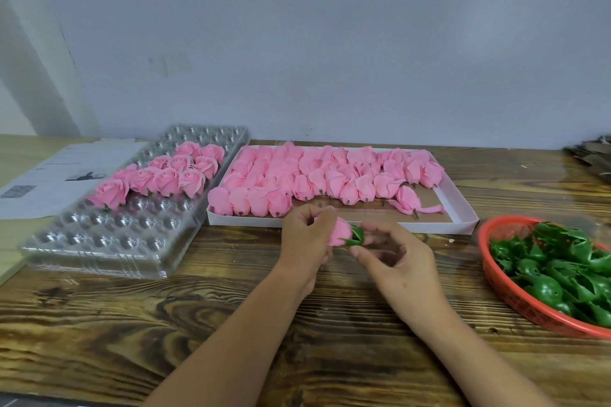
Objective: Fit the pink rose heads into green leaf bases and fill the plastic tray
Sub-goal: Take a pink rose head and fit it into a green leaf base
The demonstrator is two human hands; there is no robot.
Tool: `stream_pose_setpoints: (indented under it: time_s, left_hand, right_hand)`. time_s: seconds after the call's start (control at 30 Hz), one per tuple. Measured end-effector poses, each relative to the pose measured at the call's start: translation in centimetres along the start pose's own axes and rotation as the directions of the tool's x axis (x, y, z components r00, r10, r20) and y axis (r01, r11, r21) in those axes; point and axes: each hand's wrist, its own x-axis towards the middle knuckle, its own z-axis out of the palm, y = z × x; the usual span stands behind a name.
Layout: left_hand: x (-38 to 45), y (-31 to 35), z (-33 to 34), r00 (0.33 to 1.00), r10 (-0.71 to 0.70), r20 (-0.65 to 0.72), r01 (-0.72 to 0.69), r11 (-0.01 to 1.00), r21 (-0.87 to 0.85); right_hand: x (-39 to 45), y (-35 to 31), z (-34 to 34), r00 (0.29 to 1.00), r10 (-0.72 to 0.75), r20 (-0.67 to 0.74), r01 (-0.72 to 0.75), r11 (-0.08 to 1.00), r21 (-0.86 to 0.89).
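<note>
Head view, rose head (pixel 340 231) half-hidden by left hand (pixel 305 241)

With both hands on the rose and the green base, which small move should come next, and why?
Probably press the two together: the left hand holds the pink rose head and the right hand pinches the green leaf base already against its lower end. Once seated, it likely goes to the plastic tray, which has many empty cups.

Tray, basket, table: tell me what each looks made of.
Clear dimpled tray: thin glossy plastic, see-through with bright glints. Red mesh basket: likely moulded plastic, perforated wall, slight sheen. Brown table: wood or wood-look laminate, with bold dark grain and knots.
</note>
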Motion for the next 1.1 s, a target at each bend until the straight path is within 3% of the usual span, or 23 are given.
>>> stream_pose_setpoints:
  time_s: [1.1]
  left_hand:
    - [-0.17,0.10,0.09,1.000,0.019,0.004,-0.019,1.000,-0.017]
  right_hand:
    - [0.02,0.24,0.11,1.000,-0.015,0.007,0.015,1.000,0.006]
